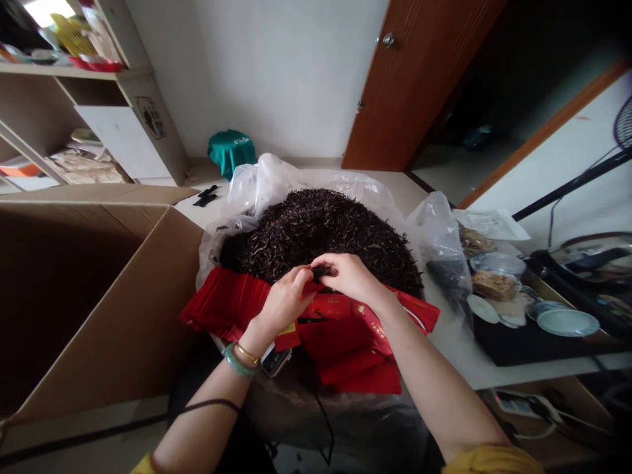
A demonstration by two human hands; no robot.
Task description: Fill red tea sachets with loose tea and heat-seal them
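Note:
A large mound of dark dried tea leaves [326, 220] lies on clear plastic in front of me. At its near edge, my left hand [289, 299] pinches a small red packet [311, 288], mostly hidden by the fingers. My right hand [353, 280] meets it there, with a dark clump of tea leaves [322, 271] between its fingertips at the packet's top. To the left stands a tight row of red packets [227, 303]. More red packets [358, 359] lie loosely under and between my forearms. A small device with a screen [275, 361] sits below my left wrist.
An open cardboard box [118, 316] stands close on the left. Clear plastic sheeting [266, 181] rises around the mound. On the right are a black tray [513, 352], a lidded glass bowl [496, 270] and small dishes [567, 322]. A green covered stool [232, 153] stands behind.

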